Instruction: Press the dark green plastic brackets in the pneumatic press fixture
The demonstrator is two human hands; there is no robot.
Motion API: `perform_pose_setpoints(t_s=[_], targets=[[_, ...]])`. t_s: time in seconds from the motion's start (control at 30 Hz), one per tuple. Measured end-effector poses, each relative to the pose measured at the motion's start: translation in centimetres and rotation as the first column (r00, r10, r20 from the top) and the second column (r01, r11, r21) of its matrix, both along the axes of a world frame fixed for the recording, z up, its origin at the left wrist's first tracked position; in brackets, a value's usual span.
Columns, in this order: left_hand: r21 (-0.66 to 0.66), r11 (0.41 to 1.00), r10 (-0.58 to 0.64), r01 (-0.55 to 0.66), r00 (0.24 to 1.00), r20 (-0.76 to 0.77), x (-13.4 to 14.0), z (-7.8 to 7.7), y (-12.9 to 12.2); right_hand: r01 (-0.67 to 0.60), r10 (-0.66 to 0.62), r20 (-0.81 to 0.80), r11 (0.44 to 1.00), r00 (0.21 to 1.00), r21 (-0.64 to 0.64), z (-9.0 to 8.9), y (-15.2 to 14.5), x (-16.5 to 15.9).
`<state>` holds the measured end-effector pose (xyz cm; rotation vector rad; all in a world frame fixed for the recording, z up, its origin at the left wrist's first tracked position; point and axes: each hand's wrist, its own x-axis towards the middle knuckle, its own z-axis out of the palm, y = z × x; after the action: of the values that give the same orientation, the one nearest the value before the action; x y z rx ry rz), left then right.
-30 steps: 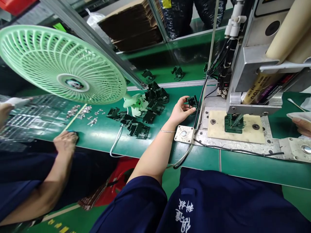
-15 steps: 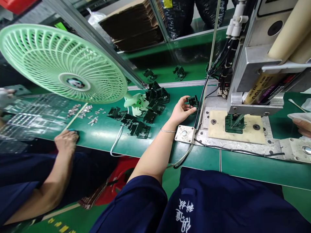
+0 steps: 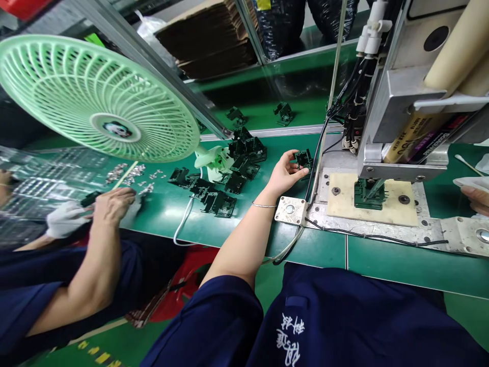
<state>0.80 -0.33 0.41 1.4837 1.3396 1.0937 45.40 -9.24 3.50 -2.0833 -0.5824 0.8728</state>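
Note:
My left hand point(image 3: 286, 174) pinches a small dark green plastic frame part point(image 3: 303, 159) just above the green bench, left of the press and its cables. Only the fingers of my right hand point(image 3: 476, 199) show, at the right edge. They are bent against a white piece of cloth or tissue point(image 3: 468, 182); which it is I cannot tell. Between my hands, another dark green plastic part point(image 3: 369, 193) sits in the cream fixture plate point(image 3: 401, 214) under the press head point(image 3: 401, 171). More such parts point(image 3: 217, 199) lie grouped to the left of my left hand.
A green fan point(image 3: 114, 102) stands at left. Beyond it a co-worker's bare hand point(image 3: 114, 201) and white-gloved hand point(image 3: 66, 219) work near small metal pieces point(image 3: 133, 173). Button boxes point(image 3: 291, 210) flank the press. A cotton swab point(image 3: 468, 164) lies at right.
My hands and the part in my left hand stay in place. At left, the co-worker's bare hand has moved right and up, and a white-gloved hand holding a dark thing has come into view.

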Motion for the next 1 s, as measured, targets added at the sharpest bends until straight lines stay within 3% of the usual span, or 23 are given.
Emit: perform_pose_setpoints(t_s=[0.6, 1.0], targets=[[0.004, 1.0, -0.011, 0.011, 1.0, -0.024, 0.02, 0.09, -0.03, -0.011, 0.012, -0.024, 0.999, 1.0, 0.033, 0.27, -0.04, -0.08], [-0.002, 1.0, -0.017, 0.017, 1.0, -0.012, 0.07, 0.22, -0.13, -0.033, 0.032, 0.017, 0.999, 0.999, 0.025, -0.55, 0.14, 0.8]])
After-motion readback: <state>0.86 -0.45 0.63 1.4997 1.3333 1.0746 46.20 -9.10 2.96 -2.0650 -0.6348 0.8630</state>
